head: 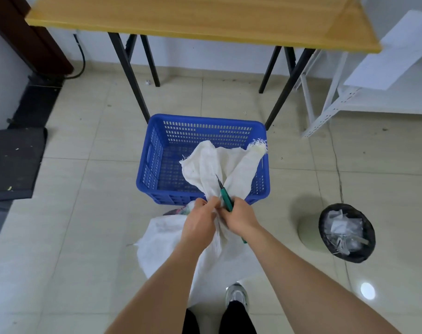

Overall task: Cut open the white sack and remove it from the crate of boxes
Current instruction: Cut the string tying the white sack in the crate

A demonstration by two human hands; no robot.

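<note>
Both hands grip the white sack (214,162) neck above the blue crate (154,150), left hand (200,219) closed on it, right hand (240,216) apparently also clutching green-handled scissors (225,200).

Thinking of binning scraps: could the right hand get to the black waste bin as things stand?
Probably, but not freely. The waste bin stands open-topped on bare floor to the right, nothing between. But the right hand holds a green-handled cutter and pinches the white sack.
</note>
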